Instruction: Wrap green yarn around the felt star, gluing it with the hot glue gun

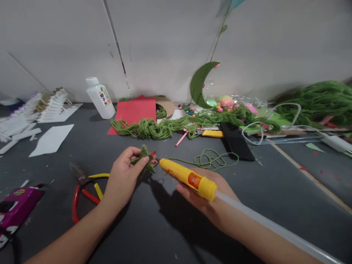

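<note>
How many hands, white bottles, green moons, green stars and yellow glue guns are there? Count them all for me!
Hands: 2 (left hand, right hand)
White bottle: 1
Green moon: 1
Green star: 1
Yellow glue gun: 1
Total: 6

Two hands (pixel 128 168), one star (pixel 144 156), one glue gun (pixel 180 172), one bottle (pixel 101 99).

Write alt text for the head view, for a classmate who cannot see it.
The left hand holds a green star and the right hand a yellow glue gun, its tip near the star, over a dark table. Behind are green yarn, red paper, a white bottle and a green moon.
</note>
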Tool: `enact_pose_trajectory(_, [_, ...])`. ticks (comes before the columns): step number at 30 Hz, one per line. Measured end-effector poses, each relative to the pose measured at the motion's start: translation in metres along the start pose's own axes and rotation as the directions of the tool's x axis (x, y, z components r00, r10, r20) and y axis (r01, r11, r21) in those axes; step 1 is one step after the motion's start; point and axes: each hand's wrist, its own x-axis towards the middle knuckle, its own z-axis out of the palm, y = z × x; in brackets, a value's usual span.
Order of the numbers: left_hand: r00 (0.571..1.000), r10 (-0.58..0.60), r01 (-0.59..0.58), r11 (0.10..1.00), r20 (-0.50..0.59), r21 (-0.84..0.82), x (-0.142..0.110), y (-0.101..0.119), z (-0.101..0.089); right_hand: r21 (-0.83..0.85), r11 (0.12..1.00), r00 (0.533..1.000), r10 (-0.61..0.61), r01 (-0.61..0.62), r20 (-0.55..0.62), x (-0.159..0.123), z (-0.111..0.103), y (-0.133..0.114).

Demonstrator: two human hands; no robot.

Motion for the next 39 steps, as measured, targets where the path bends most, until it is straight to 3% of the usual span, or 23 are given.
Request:
enact_pose_trajectory(3, [0.999,-0.008,0.001,0.991,-0.047,-0.137,0.008,-0.004,-0.005,-0.156,0.985,0.991,-0.049,0.069,0.125,-0.001,0.000,-0.005])
enact_pose_trajectory(7, [0.995,0.001,-0.022,0.974,-0.098,-0.223,0.018,-0.008,-0.010,-0.227,0.945,0.933,-0.155,0.236,0.325,0.000,0.007,-0.005])
enact_pose_trajectory(10, [0.997,-0.015,-0.004,0.968,-0.073,-0.252,0.017,-0.005,-0.009,-0.297,0.909,0.913,-0.172,0.292,0.370,0.003,0.012,0.000])
enact_pose_trajectory(13, [0.997,-0.071,0.068,0.958,-0.001,-0.278,0.007,0.001,-0.003,-0.292,0.911,0.922,-0.185,0.291,0.340,0.005,0.010,0.003])
enact_pose_trajectory(16, [0.975,-0.171,0.207,0.931,0.144,-0.302,-0.008,0.007,0.006,-0.149,0.961,0.968,-0.213,0.232,0.134,0.004,0.002,-0.001])
enact_pose_trajectory(19, [0.920,-0.241,0.335,0.893,0.310,-0.300,-0.023,0.009,0.013,0.130,0.986,0.985,-0.089,0.109,-0.147,0.003,-0.001,-0.005])
enact_pose_trajectory(21, [0.890,-0.262,0.382,0.875,0.375,-0.297,-0.030,0.008,0.015,0.362,0.932,0.993,0.037,0.006,-0.112,0.003,0.002,-0.005])
enact_pose_trajectory(24, [0.891,-0.263,0.383,0.873,0.370,-0.303,-0.034,0.008,0.017,0.552,0.815,0.984,0.153,-0.177,0.089,0.003,0.010,-0.005])
enact_pose_trajectory(27, [0.917,-0.262,0.355,0.880,0.301,-0.316,-0.032,0.009,0.018,0.408,0.883,0.973,0.211,-0.233,0.099,0.002,0.016,-0.005])
enact_pose_trajectory(29, [0.923,-0.275,0.357,0.875,0.270,-0.326,-0.029,0.009,0.017,0.239,0.956,0.985,0.163,-0.172,0.057,-0.001,0.017,-0.006])
enact_pose_trajectory(31, [0.921,-0.287,0.366,0.872,0.265,-0.326,-0.028,0.009,0.017,0.075,0.996,0.999,0.038,-0.040,0.033,-0.003,0.016,-0.006])
enact_pose_trajectory(35, [0.923,-0.280,0.351,0.895,0.265,-0.275,-0.027,0.005,0.015,-0.176,0.960,0.975,-0.222,0.220,0.010,-0.004,0.015,-0.007])
enact_pose_trajectory(39, [0.956,-0.209,0.234,0.966,0.205,-0.108,-0.027,0.004,0.015,-0.202,0.955,0.975,-0.223,0.217,-0.010,-0.005,0.014,-0.009])
